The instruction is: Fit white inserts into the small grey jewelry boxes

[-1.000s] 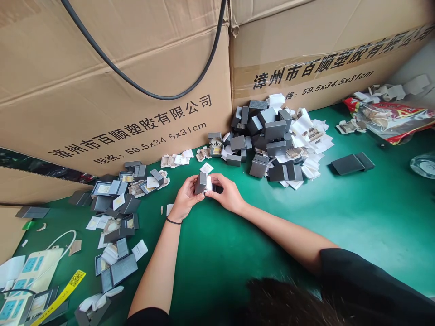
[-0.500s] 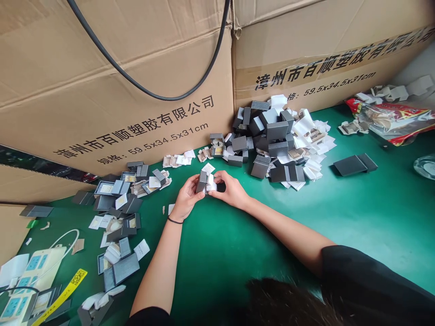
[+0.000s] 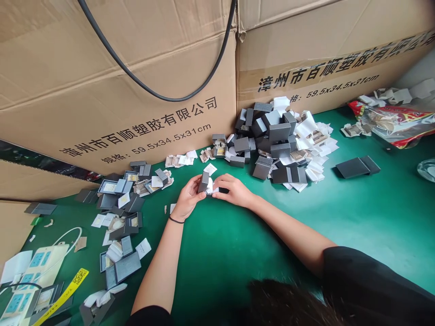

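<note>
We list one small dark box (image 3: pixel 204 182), held between the hands, its dark face longer up the view than across; left hand (image 3: pixel 189 198) grasping its left side; right hand (image 3: pixel 235 192) at the white paper (image 3: pixel 210 186) on its right, whether pinching we cannot tell. We read 漳州市百顺塑胶有限公司 and 59.5x34.5x31cm on the left carton (image 3: pixel 152 77); the same dimensions on the right carton (image 3: pixel 299 50).
</note>
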`<state>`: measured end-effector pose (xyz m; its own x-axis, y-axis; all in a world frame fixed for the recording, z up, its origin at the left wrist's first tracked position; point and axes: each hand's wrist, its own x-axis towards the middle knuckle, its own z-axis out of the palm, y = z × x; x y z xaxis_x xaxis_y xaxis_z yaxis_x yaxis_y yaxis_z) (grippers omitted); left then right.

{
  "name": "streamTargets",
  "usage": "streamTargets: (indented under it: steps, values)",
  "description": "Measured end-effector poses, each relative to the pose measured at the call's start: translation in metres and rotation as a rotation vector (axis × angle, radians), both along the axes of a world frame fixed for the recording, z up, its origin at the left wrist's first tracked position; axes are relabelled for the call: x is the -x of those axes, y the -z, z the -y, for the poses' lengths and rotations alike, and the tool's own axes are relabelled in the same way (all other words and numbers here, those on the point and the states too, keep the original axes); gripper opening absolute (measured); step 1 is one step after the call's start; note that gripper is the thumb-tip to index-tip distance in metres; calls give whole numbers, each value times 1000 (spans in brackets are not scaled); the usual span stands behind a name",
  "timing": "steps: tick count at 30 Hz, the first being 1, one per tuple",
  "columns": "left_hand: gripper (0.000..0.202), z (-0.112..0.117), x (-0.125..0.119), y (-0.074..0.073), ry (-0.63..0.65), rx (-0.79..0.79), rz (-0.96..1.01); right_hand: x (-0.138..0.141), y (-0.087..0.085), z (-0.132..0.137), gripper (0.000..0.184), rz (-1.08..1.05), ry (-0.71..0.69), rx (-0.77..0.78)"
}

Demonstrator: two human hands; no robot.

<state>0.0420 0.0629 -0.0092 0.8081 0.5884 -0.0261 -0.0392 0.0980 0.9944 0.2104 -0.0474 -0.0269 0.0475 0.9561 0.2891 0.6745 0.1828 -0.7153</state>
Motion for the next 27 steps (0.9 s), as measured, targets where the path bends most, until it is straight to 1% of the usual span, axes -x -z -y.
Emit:
streamTargets:
  steps: [7, 14, 17, 23, 25, 27]
  values:
    - [57, -3, 2, 1, 34, 16, 21, 0, 3, 1, 57, 69, 10, 19]
    - [59, -1, 2, -1, 7, 31, -9, -1, 5, 0, 57, 90, -19, 6]
    - [59, 0, 2, -1, 13, 33, -9, -1, 6, -1, 61, 89, -31, 9]
    - [57, -2, 2, 1, 13, 61, 18, -2, 8, -1, 55, 88, -31, 37]
    - [56, -3, 2, 2, 15, 75, 29, -1, 9, 0, 57, 64, -22, 37]
    - [55, -4, 2, 3, 10, 100, 33, 0, 9, 0, 58, 44, 21, 43]
